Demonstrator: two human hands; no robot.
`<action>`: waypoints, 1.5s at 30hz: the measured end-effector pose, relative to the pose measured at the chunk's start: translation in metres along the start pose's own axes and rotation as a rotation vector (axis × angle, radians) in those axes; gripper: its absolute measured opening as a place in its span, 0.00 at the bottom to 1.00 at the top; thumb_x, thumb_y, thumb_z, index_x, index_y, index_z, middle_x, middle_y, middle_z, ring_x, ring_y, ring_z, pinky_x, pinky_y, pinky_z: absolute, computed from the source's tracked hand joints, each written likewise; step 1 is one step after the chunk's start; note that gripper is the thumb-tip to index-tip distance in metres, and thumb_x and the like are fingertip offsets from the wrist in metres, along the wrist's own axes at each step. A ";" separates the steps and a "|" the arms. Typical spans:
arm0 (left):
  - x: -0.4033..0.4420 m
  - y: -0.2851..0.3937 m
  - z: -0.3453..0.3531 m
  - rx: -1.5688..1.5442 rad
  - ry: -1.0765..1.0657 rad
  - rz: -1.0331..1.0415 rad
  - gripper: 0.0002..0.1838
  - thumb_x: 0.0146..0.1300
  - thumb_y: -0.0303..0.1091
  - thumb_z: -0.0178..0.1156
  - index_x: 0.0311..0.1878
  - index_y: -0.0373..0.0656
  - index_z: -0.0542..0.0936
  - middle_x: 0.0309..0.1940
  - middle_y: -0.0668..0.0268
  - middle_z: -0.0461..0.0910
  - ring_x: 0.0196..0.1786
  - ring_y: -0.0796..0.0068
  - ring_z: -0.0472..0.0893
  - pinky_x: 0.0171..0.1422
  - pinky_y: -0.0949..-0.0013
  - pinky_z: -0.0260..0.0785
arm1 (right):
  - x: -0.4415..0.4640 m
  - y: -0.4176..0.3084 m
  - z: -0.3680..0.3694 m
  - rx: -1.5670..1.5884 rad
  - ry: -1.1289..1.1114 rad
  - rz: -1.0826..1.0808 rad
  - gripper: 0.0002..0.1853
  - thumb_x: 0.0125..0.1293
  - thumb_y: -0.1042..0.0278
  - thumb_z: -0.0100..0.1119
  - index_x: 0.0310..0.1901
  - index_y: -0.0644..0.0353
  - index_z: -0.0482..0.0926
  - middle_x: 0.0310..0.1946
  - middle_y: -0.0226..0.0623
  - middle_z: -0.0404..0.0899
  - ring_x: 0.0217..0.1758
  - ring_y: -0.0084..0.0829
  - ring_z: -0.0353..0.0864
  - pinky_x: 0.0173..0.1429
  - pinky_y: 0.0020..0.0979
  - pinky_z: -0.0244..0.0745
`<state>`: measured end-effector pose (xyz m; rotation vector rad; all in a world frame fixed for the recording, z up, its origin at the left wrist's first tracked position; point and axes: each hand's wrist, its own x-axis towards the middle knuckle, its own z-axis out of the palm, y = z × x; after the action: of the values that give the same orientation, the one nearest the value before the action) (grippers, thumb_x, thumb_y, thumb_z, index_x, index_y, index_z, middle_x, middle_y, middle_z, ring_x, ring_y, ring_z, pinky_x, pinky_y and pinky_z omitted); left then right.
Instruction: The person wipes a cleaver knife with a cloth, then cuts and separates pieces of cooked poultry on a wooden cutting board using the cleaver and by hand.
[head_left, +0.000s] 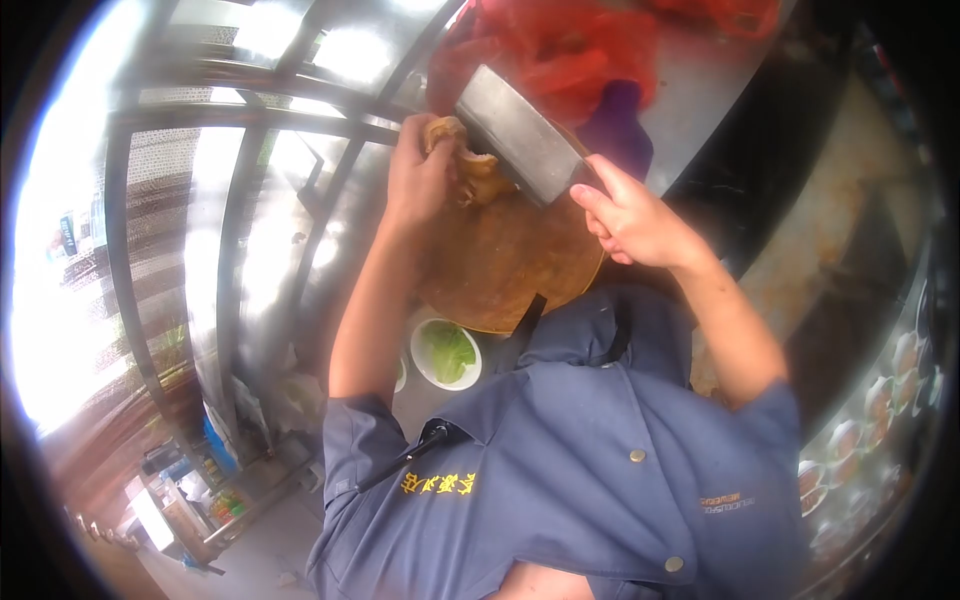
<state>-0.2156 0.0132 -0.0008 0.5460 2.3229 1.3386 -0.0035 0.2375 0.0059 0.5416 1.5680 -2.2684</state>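
Observation:
My right hand [635, 215] is wrapped round the handle of a cleaver [525, 135], whose broad grey blade is tilted over the far part of a round wooden chopping board [510, 265]. On the left side of the board, my left hand [418, 172] grips a yellow-brown piece of meat [480, 178], which looks like cooked poultry. The blade lies just to the right of the meat; whether they touch, I cannot tell. My left fingertips are partly hidden by the meat.
Near the board's front edge stands a white bowl [421, 362] with green leaves [447, 352]. Beyond the board lie red plastic bags [560, 45] and a purple object [622, 130]. Metal window bars [240, 115] rise at the left. Several small dishes [845, 440] sit at the lower right.

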 end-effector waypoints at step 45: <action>-0.075 0.040 -0.021 0.307 0.023 -0.002 0.13 0.69 0.28 0.65 0.55 0.35 0.80 0.40 0.56 0.88 0.42 0.67 0.85 0.53 0.63 0.79 | -0.038 -0.013 0.030 0.092 -0.033 0.284 0.18 0.89 0.57 0.50 0.68 0.58 0.63 0.26 0.26 0.66 0.20 0.16 0.59 0.21 0.24 0.62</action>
<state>-0.1585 -0.0220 0.0552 0.6218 2.5642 0.9963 0.0200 0.2153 0.0445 0.7000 1.2838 -2.1285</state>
